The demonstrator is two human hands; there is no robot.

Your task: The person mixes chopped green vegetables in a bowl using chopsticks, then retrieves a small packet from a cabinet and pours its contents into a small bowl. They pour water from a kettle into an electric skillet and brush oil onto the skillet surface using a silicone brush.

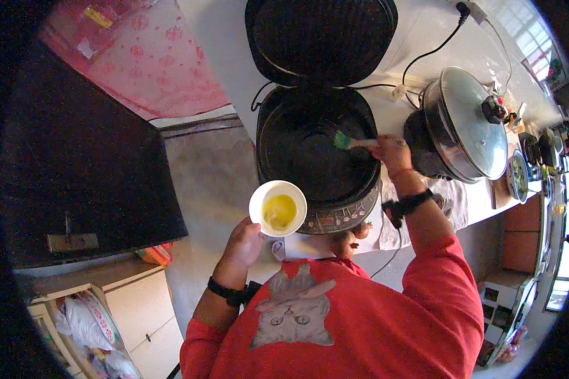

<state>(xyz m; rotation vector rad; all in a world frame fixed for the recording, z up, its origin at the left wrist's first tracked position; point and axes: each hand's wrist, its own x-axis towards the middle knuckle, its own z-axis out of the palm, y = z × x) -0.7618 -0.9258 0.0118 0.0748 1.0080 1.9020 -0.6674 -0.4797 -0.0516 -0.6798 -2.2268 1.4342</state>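
An electric baking pan (pixel 308 142) stands before me with its black lid (pixel 320 40) raised at the back and a control panel at its near edge. My right hand (pixel 392 154) is shut on the handle of a basting brush (pixel 344 140), whose green bristles are over the right part of the dark cooking surface; whether they touch it I cannot tell. In my left hand (pixel 246 241) is a white bowl (pixel 278 208) holding yellow liquid, probably oil, at the pan's near left corner. Two pomegranates (pixel 344 244) lie beside the pan's near edge.
A large steel pot with a glass lid (pixel 474 125) stands right of the pan, with black power cables (pixel 429 51) behind it. A cloth (pixel 448 208) lies near my right forearm. Farther right is a dish of greens (pixel 519 175). An open cabinet (pixel 99 303) is at lower left.
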